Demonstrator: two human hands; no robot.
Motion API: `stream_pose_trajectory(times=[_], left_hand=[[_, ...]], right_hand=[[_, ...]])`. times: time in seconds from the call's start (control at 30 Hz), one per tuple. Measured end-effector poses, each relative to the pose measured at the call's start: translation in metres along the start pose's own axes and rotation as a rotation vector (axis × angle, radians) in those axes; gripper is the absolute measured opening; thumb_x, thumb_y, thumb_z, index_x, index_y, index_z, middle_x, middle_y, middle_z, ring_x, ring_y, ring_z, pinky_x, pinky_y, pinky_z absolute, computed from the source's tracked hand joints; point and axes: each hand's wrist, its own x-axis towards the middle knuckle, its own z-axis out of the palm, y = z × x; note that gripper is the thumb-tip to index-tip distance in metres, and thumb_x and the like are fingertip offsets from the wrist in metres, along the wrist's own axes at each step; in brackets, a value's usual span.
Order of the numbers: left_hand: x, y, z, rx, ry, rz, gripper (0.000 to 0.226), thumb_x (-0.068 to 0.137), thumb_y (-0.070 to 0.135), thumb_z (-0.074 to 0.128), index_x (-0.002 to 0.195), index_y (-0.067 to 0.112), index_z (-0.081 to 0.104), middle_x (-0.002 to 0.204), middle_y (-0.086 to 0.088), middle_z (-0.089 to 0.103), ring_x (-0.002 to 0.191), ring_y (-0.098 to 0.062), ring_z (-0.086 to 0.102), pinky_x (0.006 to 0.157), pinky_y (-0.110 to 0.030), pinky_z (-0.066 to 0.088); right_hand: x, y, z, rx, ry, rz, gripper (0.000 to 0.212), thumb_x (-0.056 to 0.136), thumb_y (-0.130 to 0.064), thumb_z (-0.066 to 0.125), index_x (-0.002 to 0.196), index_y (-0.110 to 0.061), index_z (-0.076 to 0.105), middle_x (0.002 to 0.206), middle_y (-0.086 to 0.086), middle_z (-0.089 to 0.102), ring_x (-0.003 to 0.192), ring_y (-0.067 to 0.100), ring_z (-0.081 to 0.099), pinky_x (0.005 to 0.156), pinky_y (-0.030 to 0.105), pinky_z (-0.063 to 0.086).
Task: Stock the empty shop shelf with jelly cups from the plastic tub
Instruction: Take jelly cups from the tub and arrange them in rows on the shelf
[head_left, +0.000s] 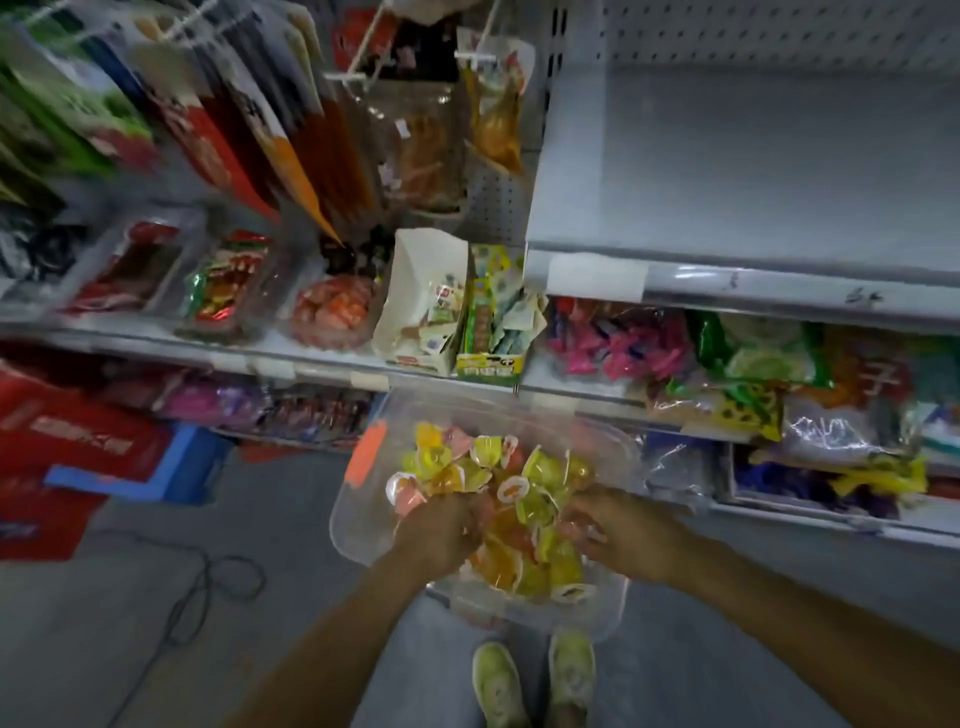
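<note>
Both reach down into tub (356, 525): left hand (441, 527), right hand (621, 532), grip curled round jelly cups (524, 488).

1. Grey floor (119, 654) fills the lower frame, a dark cable (205, 569) looping at lower left
2. White pegboard panel (753, 31) at upper right
3. Stocked snack shelf (156, 345) across the left, red cartons (57, 431) and a blue crate (192, 452) beneath
</note>
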Motion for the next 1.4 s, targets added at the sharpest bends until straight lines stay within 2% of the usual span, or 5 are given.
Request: stream_pose_trajectory(times=[0.33, 0.57, 0.87, 1.13, 1.4], left_hand=[[0.075, -0.045, 0.065, 0.705, -0.212, 0.045, 0.049, 0.092, 0.021, 0.062, 0.139, 0.031, 0.049, 0.143, -0.004, 0.046, 0.132, -0.028, 0.044, 0.111, -0.039, 0.032], [0.094, -0.051, 0.075, 0.920, -0.246, 0.249, 0.067, 0.079, 0.040, 0.077, 0.139, 0.030, 0.050, 0.145, -0.005, 0.043, 0.135, -0.029, 0.041, 0.113, -0.044, 0.031], [0.069, -0.042, 0.038, 0.181, -0.092, 0.018, 0.079, 0.070, 0.034, 0.084, 0.133, 0.014, 0.042, 0.131, -0.005, 0.052, 0.119, -0.024, 0.053, 0.096, -0.030, 0.043], [0.004, 0.012, -0.022, -0.506, 0.283, 0.006, 0.043, 0.064, 0.023, 0.084, 0.095, 0.029, 0.055, 0.087, 0.010, 0.067, 0.083, -0.014, 0.065, 0.071, -0.024, 0.052], [-0.070, 0.056, -0.116, -0.516, 0.415, 0.192, 0.037, 0.071, 0.031, 0.082, 0.104, 0.031, 0.065, 0.086, 0.013, 0.072, 0.074, 0.002, 0.066, 0.069, -0.021, 0.054]], right_hand=[[0.096, 0.026, 0.120, 0.004, -0.131, 0.148, 0.049, 0.092, -0.036, 0.057, 0.137, -0.024, 0.042, 0.136, 0.004, 0.054, 0.131, 0.028, 0.045, 0.110, 0.041, 0.034], [0.119, 0.028, 0.140, -0.021, -0.105, 0.177, 0.040, 0.090, -0.047, 0.057, 0.122, -0.023, 0.053, 0.125, 0.001, 0.061, 0.123, 0.025, 0.054, 0.098, 0.041, 0.042], [0.095, 0.017, 0.094, 0.243, -0.012, 0.383, 0.075, 0.066, -0.079, 0.057, 0.121, -0.028, 0.054, 0.120, -0.005, 0.062, 0.113, 0.023, 0.059, 0.093, 0.035, 0.048], [0.031, -0.021, -0.008, 0.674, 0.270, 0.311, 0.035, 0.075, -0.048, 0.074, 0.085, -0.019, 0.057, 0.077, -0.008, 0.061, 0.074, 0.012, 0.061, 0.066, 0.023, 0.047], [-0.052, -0.077, -0.109, 0.621, 0.511, 0.125, 0.041, 0.078, -0.037, 0.074, 0.103, -0.023, 0.045, 0.081, -0.008, 0.055, 0.066, 0.003, 0.050, 0.056, 0.012, 0.041]])
